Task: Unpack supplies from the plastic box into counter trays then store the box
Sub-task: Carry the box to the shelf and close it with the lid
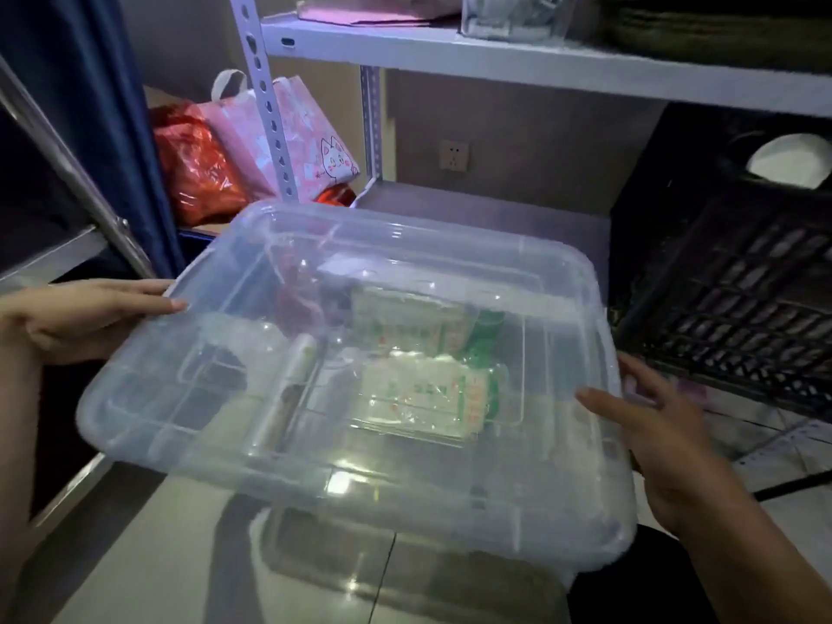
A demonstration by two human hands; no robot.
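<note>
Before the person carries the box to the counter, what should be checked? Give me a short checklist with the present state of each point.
1. Left hand on the box: ok, fingers lie on the lid's left edge.
2. Right hand on the box: ok, it rests at the right rim.
3. Lid seated: cannot tell, no latches are visible.
4. Box level: not ok, it tilts, the near side lower.
5. Supplies inside: ok, packets and a tube show through the lid.
6. Clear of the black crate: ok, the crate sits to the right, apart from the box.
</note>
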